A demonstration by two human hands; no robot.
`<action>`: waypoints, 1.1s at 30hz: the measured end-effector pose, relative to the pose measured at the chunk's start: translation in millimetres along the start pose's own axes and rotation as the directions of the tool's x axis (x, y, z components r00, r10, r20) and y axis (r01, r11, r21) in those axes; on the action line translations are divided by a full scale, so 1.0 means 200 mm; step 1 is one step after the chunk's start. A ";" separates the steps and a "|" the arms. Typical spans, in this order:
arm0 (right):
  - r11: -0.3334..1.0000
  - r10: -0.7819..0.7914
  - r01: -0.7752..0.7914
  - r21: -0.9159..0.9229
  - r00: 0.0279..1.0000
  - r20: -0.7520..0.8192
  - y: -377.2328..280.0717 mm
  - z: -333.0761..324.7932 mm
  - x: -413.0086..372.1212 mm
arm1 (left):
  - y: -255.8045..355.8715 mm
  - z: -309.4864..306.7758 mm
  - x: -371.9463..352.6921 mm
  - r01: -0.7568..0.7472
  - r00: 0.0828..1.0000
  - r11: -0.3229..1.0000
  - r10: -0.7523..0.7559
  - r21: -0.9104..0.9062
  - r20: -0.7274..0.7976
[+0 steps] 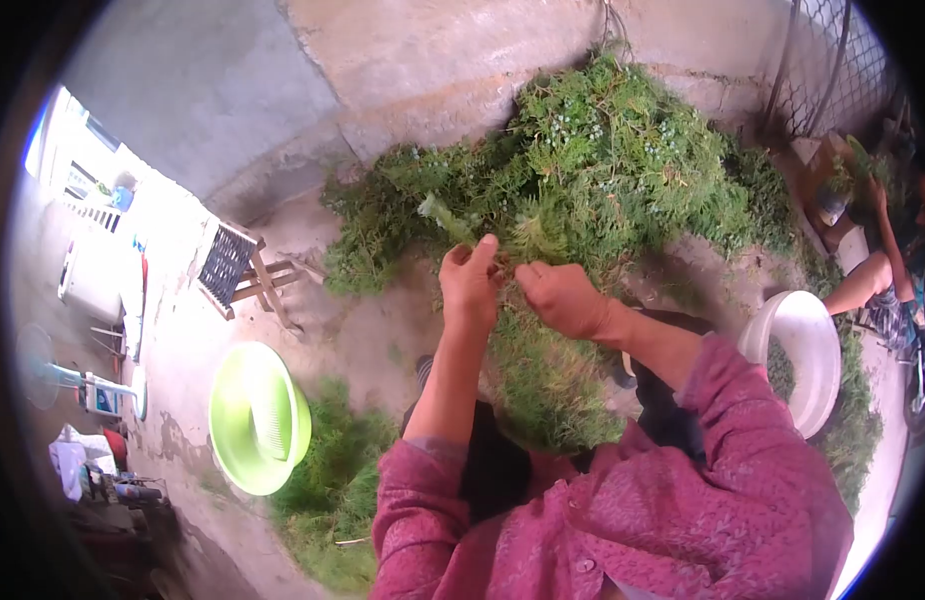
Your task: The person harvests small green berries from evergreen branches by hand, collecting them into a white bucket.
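My left hand (471,285) is raised at the middle of the view, its fingers closed on a green sprig (448,216) that points up and left. Just to its right, my right hand (566,298) is closed too, pinching a second leafy sprig (540,235). The two hands almost touch at the fingertips. Behind them, a large heap of green branches (633,160) with small pale berries lies against the wall. Below my hands, loose green clippings (548,375) cover the floor between my legs.
A green basin (230,420) stands at the left beside more clippings (333,490). A white bucket (823,365) is at my right. Farther left are a folding stool (228,268) and a fan (138,390). Another person's arm (888,235) shows at the far right.
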State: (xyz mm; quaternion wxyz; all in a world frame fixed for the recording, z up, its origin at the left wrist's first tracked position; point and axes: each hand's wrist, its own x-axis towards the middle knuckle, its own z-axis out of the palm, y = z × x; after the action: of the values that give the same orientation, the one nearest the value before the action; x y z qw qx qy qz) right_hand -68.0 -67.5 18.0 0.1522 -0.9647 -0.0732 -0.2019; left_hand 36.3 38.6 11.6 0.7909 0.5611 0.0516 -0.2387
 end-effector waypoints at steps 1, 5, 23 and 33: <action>0.998 -0.046 0.048 -0.043 0.997 0.063 0.00 0.01 -0.02 | -0.03 0.00 0.03 0.005 1.000 1.000 -0.005 0.017 -0.001; 0.999 -0.048 0.049 -0.005 0.995 0.087 -0.04 0.10 -0.06 | -0.07 0.02 0.12 0.047 0.998 0.982 -0.053 -0.182 -0.028; 0.434 0.621 -0.323 0.841 0.783 -0.020 0.42 -0.18 0.06 | 0.05 0.07 0.02 -0.061 0.982 0.977 0.021 0.206 0.189; 0.578 0.594 -0.379 0.722 0.803 -0.053 0.42 -0.20 0.04 | -0.05 0.12 -0.07 -0.018 0.935 0.989 -0.034 0.144 0.352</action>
State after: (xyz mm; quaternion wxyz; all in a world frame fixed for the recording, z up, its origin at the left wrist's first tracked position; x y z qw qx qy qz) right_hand -57.8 -158.1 33.9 0.5530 -0.7804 0.1521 -0.2491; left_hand 16.5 19.1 16.8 0.7434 0.5649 -0.1066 -0.3418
